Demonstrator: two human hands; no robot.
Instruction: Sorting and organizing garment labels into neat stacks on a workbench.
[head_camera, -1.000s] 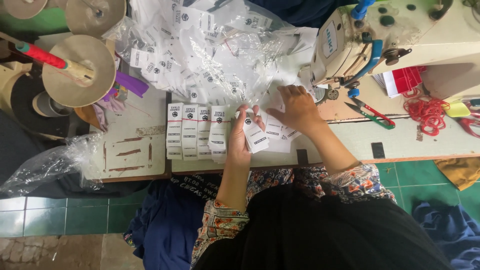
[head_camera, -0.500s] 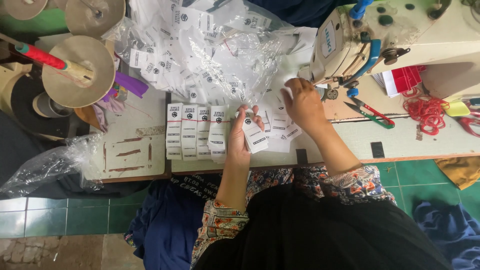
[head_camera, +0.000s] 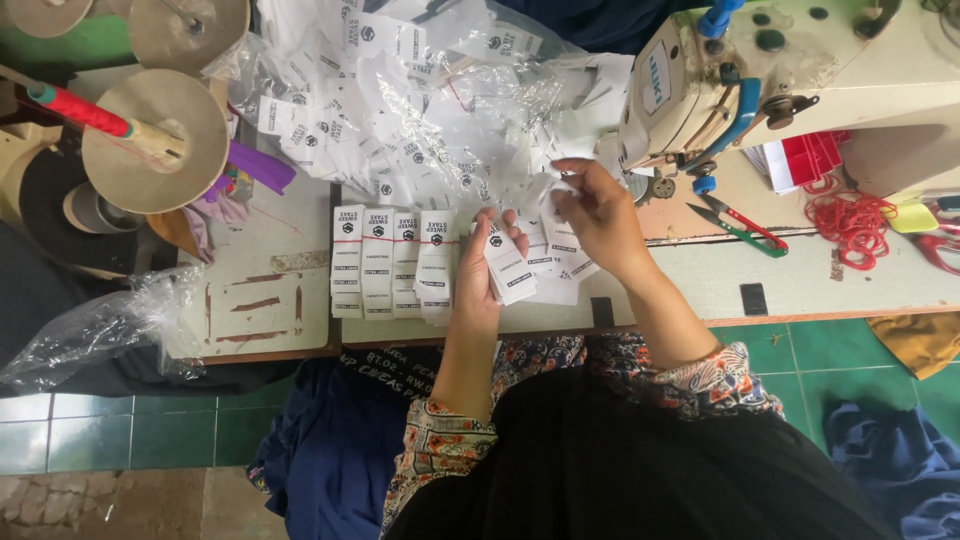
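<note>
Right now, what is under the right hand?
Under the right hand lie loose white labels on the table. Its fingertips pinch one label. Whatever lies directly beneath the palm is hidden.

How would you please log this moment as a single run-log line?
left hand: holds small stack of white printed fabric labels | right hand: picks label from loose heap | four sorted label stacks on table

Sewing machine (head_camera: 800, 80) blocks right; label heap (head_camera: 430, 90) crowds ahead.
</note>
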